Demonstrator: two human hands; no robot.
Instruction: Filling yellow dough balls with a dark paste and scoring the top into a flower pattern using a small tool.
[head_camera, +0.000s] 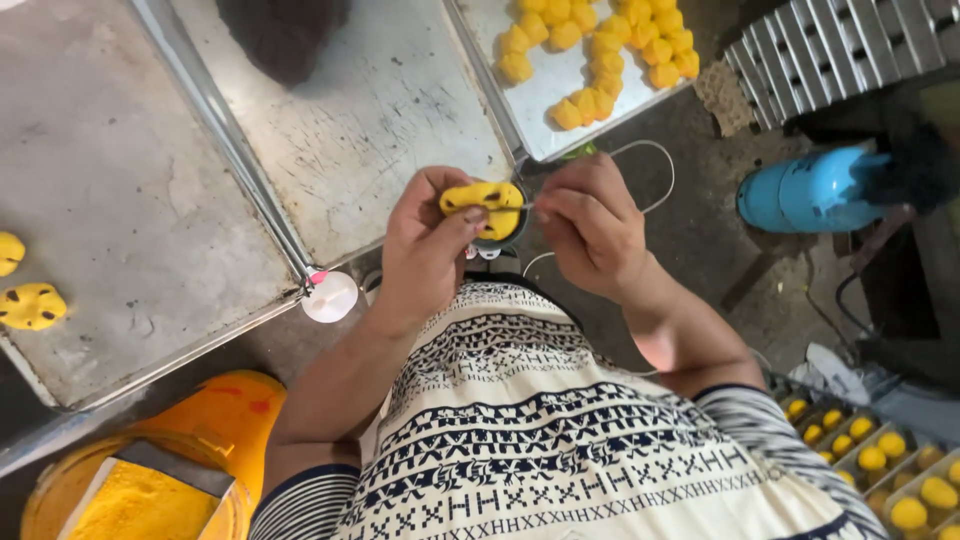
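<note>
Gripping a yellow dough piece in the left hand, the person is pinching a thin tool in the right hand, seemingly decorating; steady, light touches are needed.

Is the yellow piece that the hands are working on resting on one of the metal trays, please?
No; the left hand holds the yellow piece up off the metal trays, while the right hand works at its side.

The tool in the right hand is mostly hidden by its fingers. The yellow bucket and egg trays are cut off by the picture's edges.
</note>
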